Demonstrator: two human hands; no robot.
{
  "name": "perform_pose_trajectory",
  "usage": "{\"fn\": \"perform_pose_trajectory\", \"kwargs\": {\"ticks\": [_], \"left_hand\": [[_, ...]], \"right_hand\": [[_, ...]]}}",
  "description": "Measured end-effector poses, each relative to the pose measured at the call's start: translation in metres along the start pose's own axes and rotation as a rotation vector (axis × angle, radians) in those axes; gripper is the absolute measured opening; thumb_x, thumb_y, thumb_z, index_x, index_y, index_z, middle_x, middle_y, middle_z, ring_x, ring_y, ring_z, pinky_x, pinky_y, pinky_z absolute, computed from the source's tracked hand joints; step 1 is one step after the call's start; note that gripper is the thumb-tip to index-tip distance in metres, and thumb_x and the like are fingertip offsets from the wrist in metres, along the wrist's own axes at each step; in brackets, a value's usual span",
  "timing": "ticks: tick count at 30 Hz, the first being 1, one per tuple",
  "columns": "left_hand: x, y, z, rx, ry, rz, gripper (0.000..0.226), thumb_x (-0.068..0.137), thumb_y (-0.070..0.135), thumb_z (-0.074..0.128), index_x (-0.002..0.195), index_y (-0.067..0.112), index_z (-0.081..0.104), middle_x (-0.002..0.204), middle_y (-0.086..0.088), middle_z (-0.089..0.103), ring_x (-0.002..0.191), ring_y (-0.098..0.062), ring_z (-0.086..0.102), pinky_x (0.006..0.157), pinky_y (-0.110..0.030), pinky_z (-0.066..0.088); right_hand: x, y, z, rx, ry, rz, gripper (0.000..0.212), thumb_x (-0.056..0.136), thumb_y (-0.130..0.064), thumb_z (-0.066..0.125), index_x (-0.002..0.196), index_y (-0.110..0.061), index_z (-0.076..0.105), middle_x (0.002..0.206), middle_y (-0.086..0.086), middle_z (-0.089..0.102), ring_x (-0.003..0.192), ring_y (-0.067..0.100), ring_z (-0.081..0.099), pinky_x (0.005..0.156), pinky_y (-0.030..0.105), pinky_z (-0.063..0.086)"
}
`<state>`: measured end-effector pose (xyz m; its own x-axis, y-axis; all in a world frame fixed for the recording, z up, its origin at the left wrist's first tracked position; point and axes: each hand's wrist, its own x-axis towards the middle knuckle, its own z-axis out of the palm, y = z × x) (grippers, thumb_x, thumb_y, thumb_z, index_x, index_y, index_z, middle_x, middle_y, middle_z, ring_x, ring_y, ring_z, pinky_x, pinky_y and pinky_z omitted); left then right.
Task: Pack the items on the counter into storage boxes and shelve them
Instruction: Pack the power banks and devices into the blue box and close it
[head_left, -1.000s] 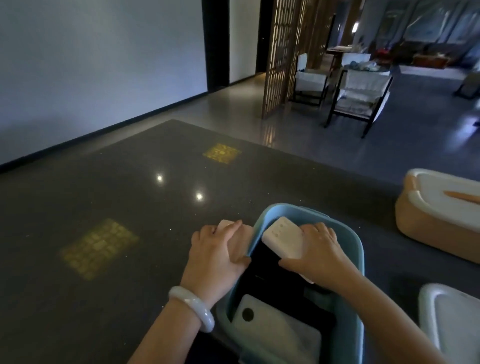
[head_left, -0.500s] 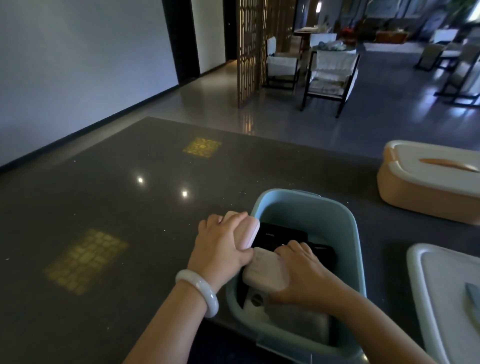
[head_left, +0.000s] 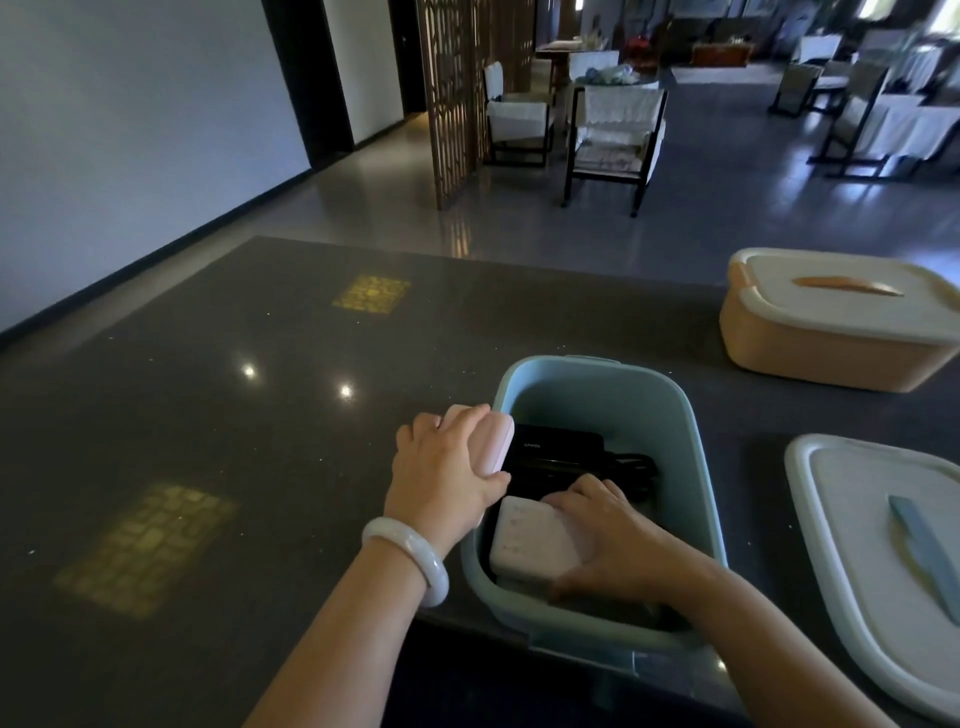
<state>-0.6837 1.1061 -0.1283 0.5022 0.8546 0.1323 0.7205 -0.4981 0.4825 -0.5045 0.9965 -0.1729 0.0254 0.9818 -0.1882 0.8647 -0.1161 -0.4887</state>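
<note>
Blue storage box (head_left: 691, 441) sits open on dark tabletop (head_left: 208, 415) w/ a black device (head_left: 556, 449) inside. Right hand (head_left: 618, 540) grips a white power bank (head_left: 535, 545) low inside the box; left hand (head_left: 447, 478) clutches a pink case (head_left: 491, 441) at the box's left rim. Box lid (head_left: 857, 519) lies just right; orange lidded box (head_left: 836, 322) farther back.

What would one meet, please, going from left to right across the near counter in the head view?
White bangle → left hand gripping a pink block → blue storage box → white lid with blue handle.
</note>
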Motion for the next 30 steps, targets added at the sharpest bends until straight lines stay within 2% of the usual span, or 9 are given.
{"fn": "perform_pose_trajectory", "kwargs": {"ticks": [3, 7, 14, 17, 20, 30], "left_hand": [[-0.0002, -0.0004, 0.0004, -0.014, -0.003, -0.016, 0.074, 0.079, 0.045, 0.070, 0.143, 0.042, 0.032, 0.129, 0.002, 0.039, 0.112, -0.018, 0.034, 0.094, -0.033, 0.039], [-0.0002, 0.0004, 0.0004, -0.003, -0.001, -0.014, 0.075, 0.079, 0.045, 0.071, 0.143, 0.042, 0.032, 0.129, 0.001, 0.039, 0.113, -0.017, 0.034, 0.095, -0.034, 0.042], [-0.0005, 0.0012, -0.0002, 0.017, -0.007, -0.016, 0.075, 0.080, 0.044, 0.071, 0.143, 0.040, 0.031, 0.128, 0.001, 0.039, 0.114, -0.018, 0.035, 0.096, -0.034, 0.041], [0.0001, 0.0019, -0.0006, 0.019, -0.012, -0.020, 0.076, 0.080, 0.044, 0.071, 0.144, 0.040, 0.030, 0.128, 0.000, 0.039, 0.114, -0.018, 0.035, 0.095, -0.034, 0.041], [-0.0005, 0.0021, -0.0007, 0.024, -0.007, -0.024, 0.076, 0.080, 0.045, 0.071, 0.144, 0.039, 0.030, 0.128, 0.000, 0.039, 0.114, -0.019, 0.035, 0.095, -0.034, 0.042], [-0.0009, 0.0031, -0.0006, 0.038, -0.007, -0.023, 0.076, 0.080, 0.045, 0.071, 0.144, 0.039, 0.030, 0.129, 0.000, 0.039, 0.114, -0.019, 0.035, 0.095, -0.035, 0.042]], "right_hand": [[0.0010, 0.0003, 0.0003, 0.008, -0.017, -0.010, 0.095, 0.052, -0.075, 0.068, 0.136, -0.044, 0.036, 0.107, -0.022, 0.029, 0.104, 0.003, 0.027, 0.095, 0.026, 0.035], [0.0020, 0.0025, -0.0024, 0.072, -0.051, -0.011, 0.084, 0.057, -0.072, 0.070, 0.133, -0.045, 0.044, 0.105, -0.025, 0.034, 0.099, -0.002, 0.032, 0.084, 0.022, 0.034], [0.0022, 0.0061, -0.0048, 0.136, -0.051, -0.004, 0.074, 0.059, -0.064, 0.077, 0.126, -0.045, 0.052, 0.102, -0.020, 0.042, 0.097, -0.001, 0.042, 0.081, 0.018, 0.037], [0.0034, 0.0076, -0.0041, 0.176, -0.068, 0.018, 0.066, 0.058, -0.061, 0.078, 0.117, -0.051, 0.052, 0.101, -0.020, 0.043, 0.095, -0.001, 0.044, 0.077, 0.016, 0.037], [0.0039, 0.0079, -0.0038, 0.207, -0.082, 0.026, 0.061, 0.058, -0.057, 0.080, 0.111, -0.053, 0.051, 0.102, -0.021, 0.044, 0.096, -0.001, 0.045, 0.078, 0.016, 0.039], [0.0021, 0.0057, -0.0064, 0.226, -0.109, 0.025, 0.064, 0.060, -0.053, 0.081, 0.117, -0.047, 0.051, 0.108, -0.020, 0.045, 0.101, 0.002, 0.047, 0.083, 0.019, 0.044]]}}
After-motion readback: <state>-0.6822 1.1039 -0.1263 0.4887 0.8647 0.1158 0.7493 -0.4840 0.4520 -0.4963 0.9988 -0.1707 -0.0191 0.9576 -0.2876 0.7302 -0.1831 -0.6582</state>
